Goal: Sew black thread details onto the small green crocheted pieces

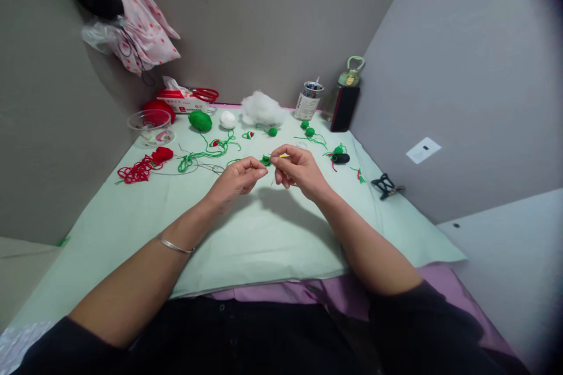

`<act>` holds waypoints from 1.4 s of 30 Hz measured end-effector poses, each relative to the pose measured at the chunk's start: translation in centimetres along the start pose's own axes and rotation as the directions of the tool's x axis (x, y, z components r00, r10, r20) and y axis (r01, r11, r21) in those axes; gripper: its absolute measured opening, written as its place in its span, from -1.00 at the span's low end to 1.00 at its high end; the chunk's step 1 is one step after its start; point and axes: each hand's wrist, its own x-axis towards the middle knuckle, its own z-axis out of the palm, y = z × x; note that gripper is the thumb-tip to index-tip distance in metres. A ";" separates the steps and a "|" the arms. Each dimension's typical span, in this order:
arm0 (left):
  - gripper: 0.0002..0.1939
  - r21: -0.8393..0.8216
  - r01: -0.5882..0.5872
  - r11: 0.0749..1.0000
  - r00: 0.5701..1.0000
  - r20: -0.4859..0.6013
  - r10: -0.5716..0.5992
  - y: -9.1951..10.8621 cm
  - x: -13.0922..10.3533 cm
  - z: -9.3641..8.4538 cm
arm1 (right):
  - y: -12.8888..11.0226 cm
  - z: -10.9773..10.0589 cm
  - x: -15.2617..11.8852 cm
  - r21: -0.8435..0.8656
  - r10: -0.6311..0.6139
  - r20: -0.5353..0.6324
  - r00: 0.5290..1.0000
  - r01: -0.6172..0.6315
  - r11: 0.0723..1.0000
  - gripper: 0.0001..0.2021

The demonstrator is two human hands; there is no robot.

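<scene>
My left hand (240,179) is closed in a pinch above the middle of the table, thumb against the fingertips. Facing it, my right hand (299,171) also pinches, its fingertips a little higher. A small green yarn piece (265,160) shows between the two sets of fingertips; which hand grips it, or whether it lies behind them, is unclear. What each pinch holds is too small to make out. A bit of yellow (282,156) peeks out beside my right fingers. Green yarn strands (189,161) lie left of my left hand.
Red yarn (138,170), a green yarn ball (200,121), a white ball (227,120) and stuffing (263,110) lie behind. A plastic tub (152,129), pen cup (308,102), bottle (349,77) and phone (345,109) stand near the walls. A black claw clip (386,186) lies right.
</scene>
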 end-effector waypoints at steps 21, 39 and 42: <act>-0.79 -0.027 -0.018 0.999 1.000 -0.023 0.017 -0.2 0.1 0.0 | -0.2 0.1 -0.3 -0.097 -0.007 0.123 0.992 0.019 0.995 -0.77; -0.72 -0.017 0.002 1.000 1.000 0.002 -0.002 -0.1 0.0 0.1 | 0.0 0.3 -0.2 -0.097 -0.006 0.042 0.999 0.010 0.995 -0.72; -0.75 -0.020 0.014 1.000 1.000 -0.007 -0.014 0.0 0.0 0.1 | -0.1 0.2 -0.2 -0.086 -0.024 0.052 0.998 0.028 0.996 -0.71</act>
